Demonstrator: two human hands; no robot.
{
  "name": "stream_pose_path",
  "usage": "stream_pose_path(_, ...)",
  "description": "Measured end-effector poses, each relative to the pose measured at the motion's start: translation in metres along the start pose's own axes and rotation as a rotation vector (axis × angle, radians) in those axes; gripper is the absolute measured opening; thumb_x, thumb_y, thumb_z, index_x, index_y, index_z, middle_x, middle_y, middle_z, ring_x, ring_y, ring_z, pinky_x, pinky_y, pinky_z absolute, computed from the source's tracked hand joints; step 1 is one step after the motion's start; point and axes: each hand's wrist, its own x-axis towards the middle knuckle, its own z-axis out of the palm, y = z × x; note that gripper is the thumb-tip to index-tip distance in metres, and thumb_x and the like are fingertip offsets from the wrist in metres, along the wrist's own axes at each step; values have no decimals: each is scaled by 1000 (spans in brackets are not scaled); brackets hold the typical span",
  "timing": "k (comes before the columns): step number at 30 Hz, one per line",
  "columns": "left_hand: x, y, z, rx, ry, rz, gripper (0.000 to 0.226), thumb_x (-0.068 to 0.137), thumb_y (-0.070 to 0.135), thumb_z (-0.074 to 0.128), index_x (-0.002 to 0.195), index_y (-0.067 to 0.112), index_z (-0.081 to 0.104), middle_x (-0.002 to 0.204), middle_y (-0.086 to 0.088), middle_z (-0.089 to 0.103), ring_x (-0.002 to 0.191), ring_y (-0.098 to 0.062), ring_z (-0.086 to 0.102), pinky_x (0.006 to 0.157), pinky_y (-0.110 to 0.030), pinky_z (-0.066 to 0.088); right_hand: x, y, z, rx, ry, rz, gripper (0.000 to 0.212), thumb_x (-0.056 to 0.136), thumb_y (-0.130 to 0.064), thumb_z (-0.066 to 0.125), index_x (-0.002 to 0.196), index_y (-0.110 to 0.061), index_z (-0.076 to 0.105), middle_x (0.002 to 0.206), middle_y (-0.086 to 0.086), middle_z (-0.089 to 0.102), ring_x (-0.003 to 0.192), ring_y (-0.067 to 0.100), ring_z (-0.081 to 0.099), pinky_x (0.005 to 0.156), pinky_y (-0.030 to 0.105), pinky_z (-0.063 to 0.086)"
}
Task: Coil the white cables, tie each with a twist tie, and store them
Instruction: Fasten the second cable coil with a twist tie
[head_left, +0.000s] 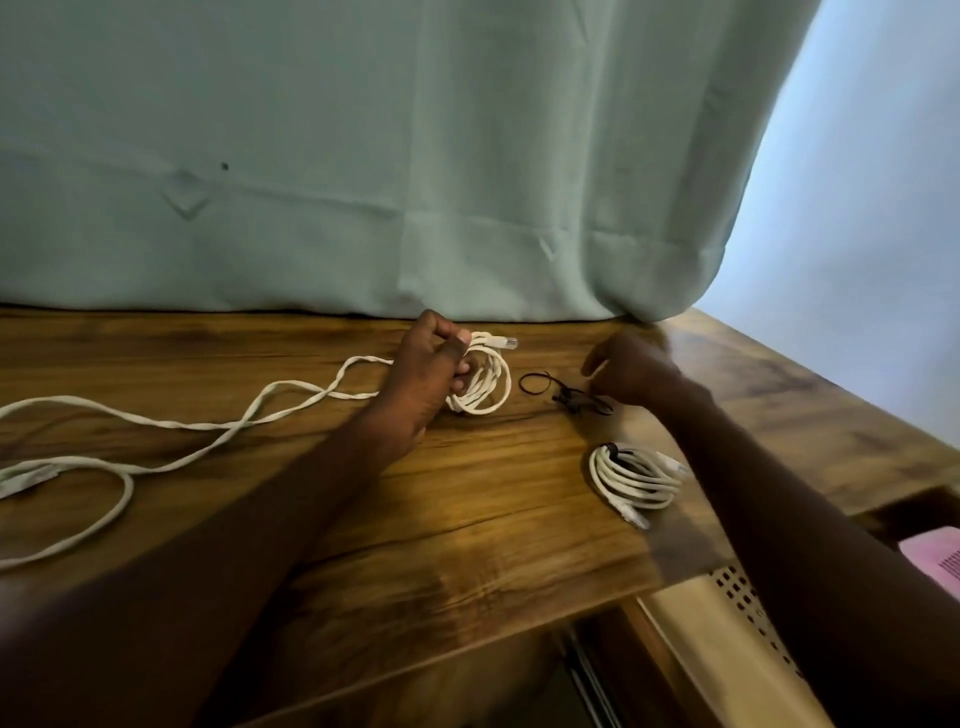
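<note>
Head view: I see only this one camera, looking down on the wooden desk (467, 499); I place everything against the tied coil.
Tied coil (635, 477): a white cable already wound and bound with a dark tie at its upper left, lying flat on the desk near the front right edge, plugs poking out at right and bottom.
Left hand (434, 366): up and left of the tied coil, fingers curled around a half-wound coil (480, 382) of a second white cable, thumb on top; a plug sticks out past the thumb toward the curtain.
Loose cable (171, 421): the unwound rest of that cable trails far left of the tied coil across the desk, in open loops.
Right hand (636, 371): just above the tied coil, blurred; fingers bent downward, and I cannot tell whether they hold anything.
Twist ties (563, 392): a small dark bunch between the two hands, above and left of the tied coil.
Curtain (363, 156): pale green, behind the desk.
Pink sheet (935, 556): right of the tied coil, below desk level; its printing is too small for me to read.
Writing: I can make out no brand or label.
</note>
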Motion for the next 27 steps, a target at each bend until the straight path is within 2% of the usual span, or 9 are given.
stream_pose_path(4,-3,1,-1,-11,-51,-3,9,107,16,52,101,11,48,66,-5,50,52,-13,42,53,-28,39,-4,1,16,33,-15,27,20,84,-30,84,78,-15,73,74,0,66,68,13,59,53,24,40)
stream_pose_path(6,-3,2,-3,-23,-54,-2,9,107,15,51,100,12,48,65,-4,50,52,-14,42,53,-28,38,-7,3,15,48,-26,43,25,84,-32,83,73,-15,70,71,1,65,66,14,57,53,25,39)
stream_pose_path(10,1,3,-6,-58,-19,-8,8,107,16,51,100,13,48,65,-2,51,51,-14,42,54,-29,37,-14,5,-1,209,73,16,2,84,-12,76,84,-12,74,76,3,69,73,21,65,58,27,45)
stream_pose_path(14,7,7,-12,-98,52,-9,7,107,15,51,101,13,49,65,-3,51,50,-12,42,52,-25,38,-31,-14,-22,647,230,43,20,85,-1,66,86,-20,71,69,2,64,57,16,54,51,22,39)
stream_pose_path(17,18,21,-27,-151,131,35,6,108,15,51,102,14,48,61,1,51,50,-13,42,50,-24,39,-34,-48,-34,1182,-11,57,22,97,-3,54,99,-8,75,76,4,63,62,14,52,56,26,40)
stream_pose_path(20,30,40,-56,-204,290,85,3,108,15,51,106,13,49,60,1,52,47,-12,43,53,-26,40,-32,-91,-32,1596,-274,-1,20,101,-10,57,116,-6,69,93,4,71,71,11,60,62,23,47)
stream_pose_path(22,37,51,-80,-199,408,151,3,107,13,50,106,12,48,60,-1,51,45,-12,43,51,-26,38,-28,-126,-16,1663,-299,-66,22,95,-9,68,117,-5,71,97,3,74,74,10,63,62,22,50)
stream_pose_path(25,42,62,-115,-127,538,222,2,107,12,50,106,11,49,61,-3,52,43,-10,43,50,-26,36,-22,-187,17,1575,-147,-40,22,87,-2,78,109,-1,75,85,4,75,63,8,63,56,21,50)
stream_pose_path(27,43,64,-133,-64,573,263,5,107,13,50,102,13,49,60,-1,53,43,-9,45,49,-26,36,-21,-224,39,1452,-31,-26,14,90,-12,78,102,-4,79,80,5,76,63,9,65,60,24,54)
